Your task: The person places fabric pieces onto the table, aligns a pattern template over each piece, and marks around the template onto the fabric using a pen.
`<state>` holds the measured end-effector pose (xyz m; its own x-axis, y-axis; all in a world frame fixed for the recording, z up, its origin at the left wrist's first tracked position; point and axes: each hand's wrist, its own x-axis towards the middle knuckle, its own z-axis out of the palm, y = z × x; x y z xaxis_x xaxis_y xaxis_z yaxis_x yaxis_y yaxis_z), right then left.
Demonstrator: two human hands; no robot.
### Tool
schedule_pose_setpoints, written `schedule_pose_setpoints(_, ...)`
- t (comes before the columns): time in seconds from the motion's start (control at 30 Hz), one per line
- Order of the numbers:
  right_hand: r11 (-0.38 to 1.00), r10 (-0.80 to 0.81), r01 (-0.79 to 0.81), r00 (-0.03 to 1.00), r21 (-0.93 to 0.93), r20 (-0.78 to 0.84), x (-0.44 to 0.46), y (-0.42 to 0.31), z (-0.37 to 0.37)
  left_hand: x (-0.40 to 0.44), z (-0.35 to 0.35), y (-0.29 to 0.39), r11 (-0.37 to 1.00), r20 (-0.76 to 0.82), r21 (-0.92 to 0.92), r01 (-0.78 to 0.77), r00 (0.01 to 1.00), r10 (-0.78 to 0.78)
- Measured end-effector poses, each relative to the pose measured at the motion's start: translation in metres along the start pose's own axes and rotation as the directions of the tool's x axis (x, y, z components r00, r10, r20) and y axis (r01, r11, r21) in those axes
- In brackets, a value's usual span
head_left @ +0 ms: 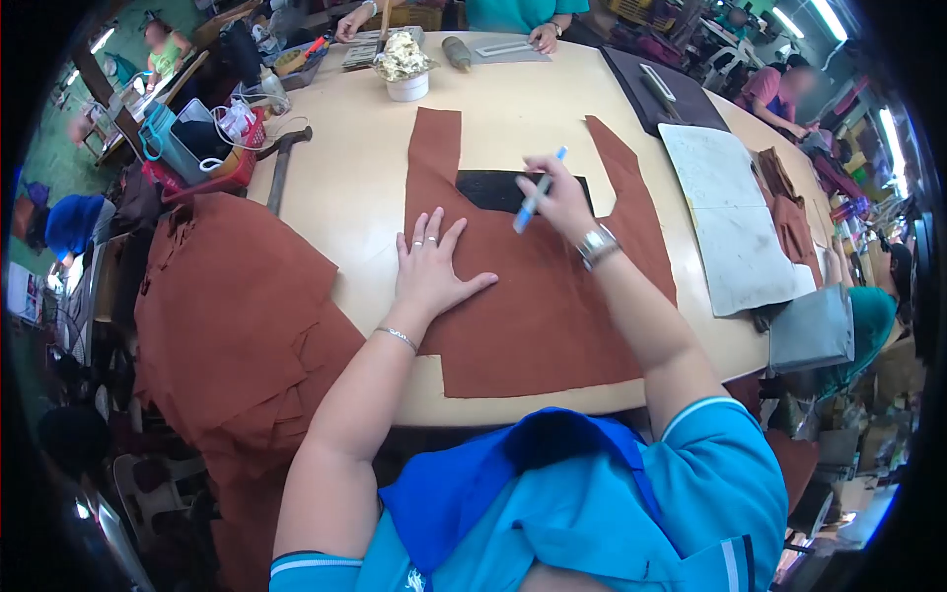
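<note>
A large reddish-brown leather-like piece (pixel 533 316) lies flat on the pale table, with two strips reaching up from its top edge. My left hand (pixel 434 264) rests palm down on its left part, fingers spread, rings on two fingers. Above the piece's upper middle, my right hand (pixel 559 202) grips a blue and white pen (pixel 534 202), its blue end pointing down. A black rectangular piece (pixel 485 187) shows at the notch between the strips, partly hidden by the brown piece and my right hand.
Stacked brown pieces (pixel 237 316) hang over the left edge. A hammer (pixel 286 163) and red basket (pixel 237 170) are upper left. A white pot (pixel 406 87) stands at the back. Right are a grey-white sheet (pixel 735 232) and dark board (pixel 631 89). Co-workers' hands (pixel 545 37) show across the table.
</note>
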<state>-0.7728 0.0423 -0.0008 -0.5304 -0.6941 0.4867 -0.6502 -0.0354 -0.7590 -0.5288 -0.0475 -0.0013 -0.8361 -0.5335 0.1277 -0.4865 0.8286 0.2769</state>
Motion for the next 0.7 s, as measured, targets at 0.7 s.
schedule_pose_setpoints(0.7, 0.681, 0.724, -0.217, 0.053, 0.700, -0.688, -0.197, 0.066, -0.341, -0.103, -0.010, 0.059, 0.996, 0.151, 0.087, -0.003, 0.988, -0.010)
